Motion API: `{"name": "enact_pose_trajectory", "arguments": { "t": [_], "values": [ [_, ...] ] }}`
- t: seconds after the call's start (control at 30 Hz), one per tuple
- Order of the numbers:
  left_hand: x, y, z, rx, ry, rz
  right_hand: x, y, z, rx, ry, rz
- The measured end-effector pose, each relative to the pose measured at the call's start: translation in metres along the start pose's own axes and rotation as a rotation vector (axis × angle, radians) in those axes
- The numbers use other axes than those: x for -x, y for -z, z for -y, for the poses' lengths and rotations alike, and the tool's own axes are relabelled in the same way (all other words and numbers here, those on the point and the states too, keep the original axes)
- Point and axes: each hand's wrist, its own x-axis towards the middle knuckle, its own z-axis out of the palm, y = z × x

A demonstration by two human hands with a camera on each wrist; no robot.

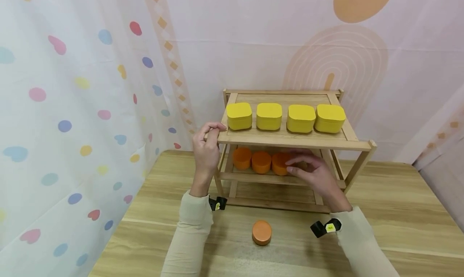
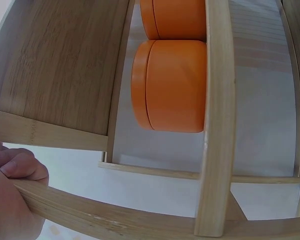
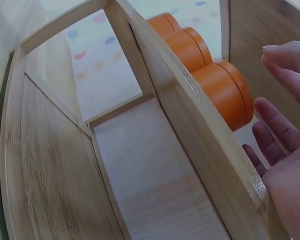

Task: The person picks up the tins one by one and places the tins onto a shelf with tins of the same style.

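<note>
A wooden rack (image 1: 290, 140) with tiers stands on the table. My left hand (image 1: 206, 150) grips the front left corner of its top shelf; in the left wrist view the fingers (image 2: 25, 165) curl over the frame. Three round orange lidded boxes sit in a row on the middle shelf: a left one (image 1: 241, 158), a middle one (image 1: 261, 162) and a right one (image 1: 279, 163). My right hand (image 1: 319, 176) is at the right one's side, fingers loosely spread. In the right wrist view a narrow gap shows between the fingers (image 3: 272, 117) and that box (image 3: 225, 95).
Several yellow square boxes (image 1: 269, 116) with rounded corners line the top shelf. Another round orange box (image 1: 262, 232) lies on the wood-grain table (image 1: 152, 228) in front of the rack. A patterned curtain (image 1: 90, 120) hangs behind and to the left.
</note>
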Motion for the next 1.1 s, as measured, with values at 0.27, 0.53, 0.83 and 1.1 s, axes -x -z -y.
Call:
{"name": "enact_pose_trajectory", "arguments": {
  "t": [0.27,0.53,0.83,1.1],
  "values": [
    [-0.001,-0.003,0.0,0.018,-0.002,0.003,0.007,-0.005,0.003,-0.027,0.198,-0.004],
    [-0.001,-0.003,0.0,0.014,-0.005,0.001,0.019,-0.008,0.013,-0.188,0.325,0.121],
    [0.0,-0.004,-0.002,0.012,0.006,0.013,0.035,-0.017,0.011,-0.256,0.361,0.261],
    [0.001,-0.003,-0.003,0.009,0.022,0.017,0.048,-0.03,-0.005,-0.212,0.301,0.344]
  ]
}}
